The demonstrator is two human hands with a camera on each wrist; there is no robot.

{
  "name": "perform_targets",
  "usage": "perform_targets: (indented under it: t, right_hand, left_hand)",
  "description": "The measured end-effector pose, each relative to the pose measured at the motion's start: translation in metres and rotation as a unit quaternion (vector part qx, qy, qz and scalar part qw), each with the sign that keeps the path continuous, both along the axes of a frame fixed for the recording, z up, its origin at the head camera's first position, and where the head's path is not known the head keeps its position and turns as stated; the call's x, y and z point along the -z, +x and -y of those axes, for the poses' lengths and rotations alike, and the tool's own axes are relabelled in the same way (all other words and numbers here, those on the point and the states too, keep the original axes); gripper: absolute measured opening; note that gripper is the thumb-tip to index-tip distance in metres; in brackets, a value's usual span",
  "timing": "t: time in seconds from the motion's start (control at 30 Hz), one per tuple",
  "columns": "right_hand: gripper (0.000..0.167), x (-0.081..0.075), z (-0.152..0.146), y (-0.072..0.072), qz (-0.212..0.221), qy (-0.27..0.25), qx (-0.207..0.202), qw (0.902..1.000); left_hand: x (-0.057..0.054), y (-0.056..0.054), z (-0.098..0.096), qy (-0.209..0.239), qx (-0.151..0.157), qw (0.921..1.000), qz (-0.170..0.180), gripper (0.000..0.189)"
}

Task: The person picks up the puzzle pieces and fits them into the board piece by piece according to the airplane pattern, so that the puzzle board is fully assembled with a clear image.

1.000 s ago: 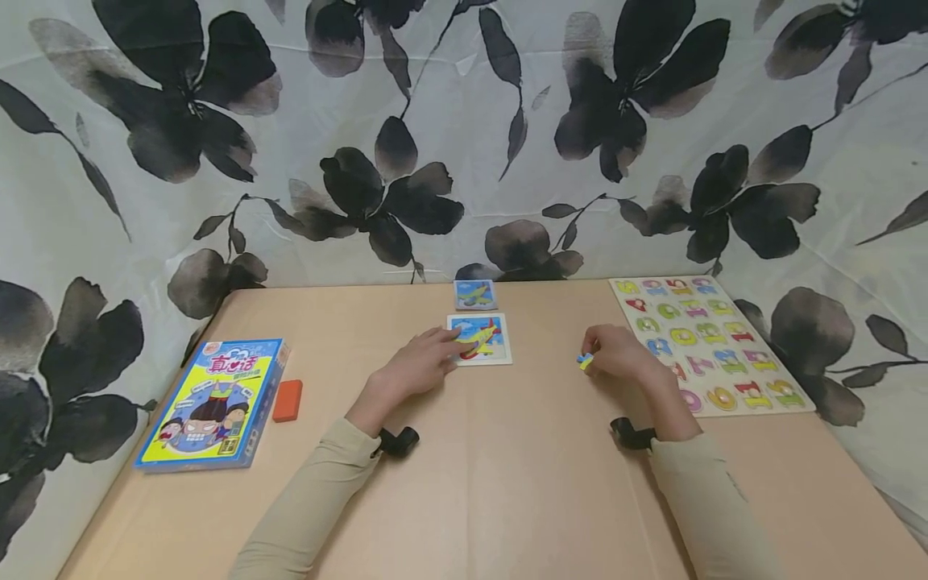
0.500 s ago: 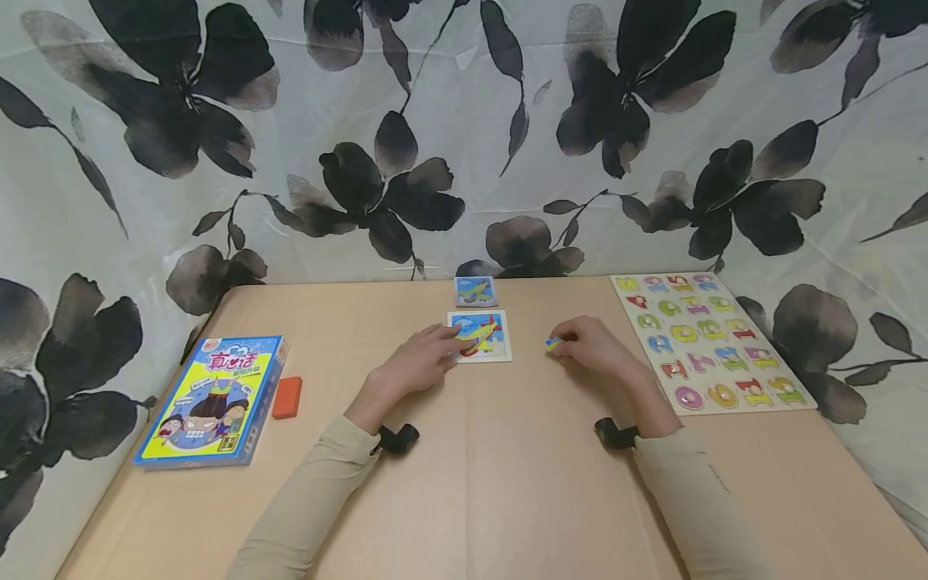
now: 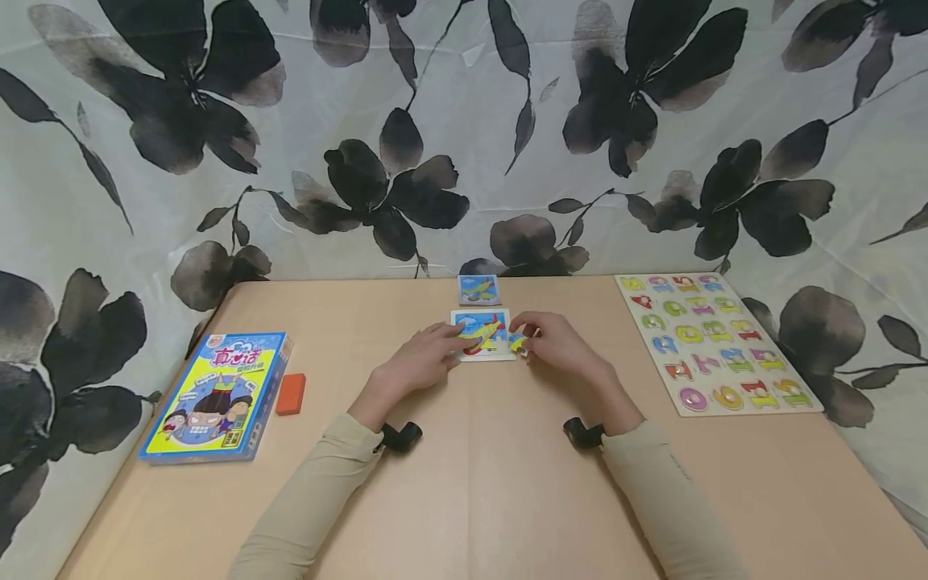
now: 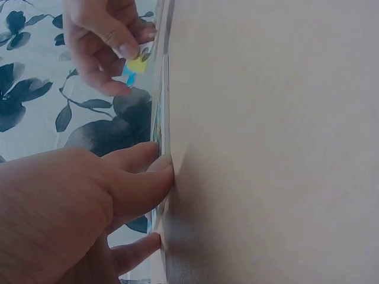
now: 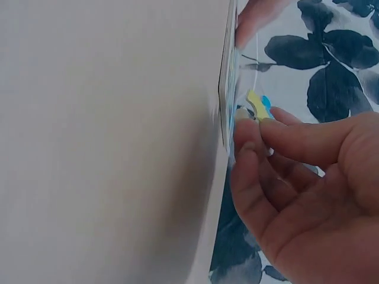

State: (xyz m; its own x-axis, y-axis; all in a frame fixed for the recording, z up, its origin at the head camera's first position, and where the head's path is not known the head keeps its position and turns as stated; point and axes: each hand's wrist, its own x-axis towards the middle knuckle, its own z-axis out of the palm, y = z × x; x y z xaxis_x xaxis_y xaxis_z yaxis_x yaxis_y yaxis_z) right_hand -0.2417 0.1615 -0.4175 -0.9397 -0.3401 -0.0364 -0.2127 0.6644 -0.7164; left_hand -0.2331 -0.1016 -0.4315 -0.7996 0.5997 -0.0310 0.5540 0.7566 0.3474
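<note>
A small framed puzzle [image 3: 487, 341] with a yellow airplane on blue lies flat on the table in the head view. My left hand [image 3: 424, 361] rests on its left side, fingers fairly straight over the picture and the thumb at the near edge. Just off the puzzle's right edge, my right hand [image 3: 554, 345] pinches a yellow and blue puzzle piece [image 3: 517, 345] between thumb and fingertips. In the right wrist view the puzzle piece [image 5: 257, 105] sticks out past the fingertips, close over the board. The left wrist view has the left hand [image 4: 89, 195] at the puzzle's side.
Behind the puzzle lies a smaller airplane picture card [image 3: 478, 289]. A colorful sheet of letter shapes [image 3: 725, 354] is at the right. On the left are a blue and yellow box [image 3: 217, 395] and an orange block [image 3: 290, 394]. A floral cloth [image 3: 290, 121] hangs behind the table.
My right hand has moved left with the puzzle piece, from near the letter sheet to the puzzle's right edge. My left hand has stayed on the puzzle.
</note>
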Motion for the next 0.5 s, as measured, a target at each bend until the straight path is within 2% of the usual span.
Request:
perform_targets:
  t: [0.23,0.5]
  right_hand:
    - [0.011,0.004,0.014,-0.006,0.0,-0.027,0.05,0.9984]
    - [0.011,0.008,0.03,-0.01,0.049,-0.073,0.084,0.9926]
  left_hand:
    - [0.001,-0.002,0.0,-0.005,0.001,1.0,-0.004,0.044]
    - [0.003,-0.003,0.0,-0.011,-0.002,0.9999,-0.006,0.044]
